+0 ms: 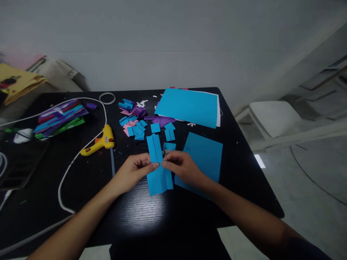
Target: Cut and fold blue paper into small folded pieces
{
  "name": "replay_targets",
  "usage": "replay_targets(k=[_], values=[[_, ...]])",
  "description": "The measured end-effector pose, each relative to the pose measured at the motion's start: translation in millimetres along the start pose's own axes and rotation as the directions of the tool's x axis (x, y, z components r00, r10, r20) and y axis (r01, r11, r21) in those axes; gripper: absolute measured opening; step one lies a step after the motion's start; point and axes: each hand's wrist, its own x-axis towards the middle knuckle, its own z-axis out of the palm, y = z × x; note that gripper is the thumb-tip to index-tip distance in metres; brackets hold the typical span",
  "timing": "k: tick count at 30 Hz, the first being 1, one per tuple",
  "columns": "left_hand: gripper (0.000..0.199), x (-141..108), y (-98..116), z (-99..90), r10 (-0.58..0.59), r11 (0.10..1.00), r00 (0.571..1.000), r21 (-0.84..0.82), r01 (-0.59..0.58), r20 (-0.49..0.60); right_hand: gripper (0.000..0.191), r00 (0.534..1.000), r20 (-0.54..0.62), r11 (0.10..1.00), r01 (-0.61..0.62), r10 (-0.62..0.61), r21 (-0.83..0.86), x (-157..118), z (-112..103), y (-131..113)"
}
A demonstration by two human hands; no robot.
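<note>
Between my two hands is a long blue paper strip [159,178], creased lengthwise, its upper part folded inward and its lower end flaring out. My left hand [135,169] pinches its left edge between thumb and fingers. On the right edge, my right hand [183,166] grips it with thumb and bent fingers. Just behind the strip lie scissors [164,152], partly hidden by the paper and my right hand. Small blue paper pieces [170,134] lie beyond the strip. A blue sheet [206,151] rests under and beside my right hand.
A yellow glue gun [104,141] with a white cable lies left on the black table [130,224]. Behind are a stack of blue and white sheets [189,104], paper scraps [135,126] and a tape ring [107,98]. Folded coloured strips [61,117] lie far left. A white chair [275,117] stands right.
</note>
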Motion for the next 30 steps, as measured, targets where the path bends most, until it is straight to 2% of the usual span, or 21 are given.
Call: replay_targets(k=[4, 8, 15, 22, 30], values=[[0.031, 0.8, -0.3, -1.3, 0.071, 0.993, 0.995, 0.097, -0.063, -0.075, 0.023, 0.999, -0.048, 1.000, 0.006, -0.005, 0.020, 0.2, 0.1, 2.4], [0.025, 0.5, 0.2, -2.2, 0.100, 0.991, 0.991, 0.097, -0.091, -0.089, 0.023, 0.995, -0.098, 0.999, -0.006, 0.011, 0.044, 0.0, -0.5, 3.5], [0.024, -0.8, 1.3, 0.2, 0.120, 0.984, 0.987, 0.141, -0.105, -0.102, 0.033, 0.998, 0.009, 0.993, -0.064, 0.064, 0.100, -0.5, -0.1, 2.5], [0.025, 0.8, -1.3, -2.8, 0.092, 0.988, 0.994, 0.132, -0.083, -0.063, 0.034, 0.997, -0.018, 0.995, -0.071, 0.073, 0.076, 0.0, -0.7, 2.6], [0.025, 0.1, -1.2, -1.0, 0.125, 0.981, 0.985, 0.163, -0.104, -0.122, 0.034, 0.997, -0.028, 0.994, -0.072, 0.075, 0.085, 0.2, 1.9, 3.7]])
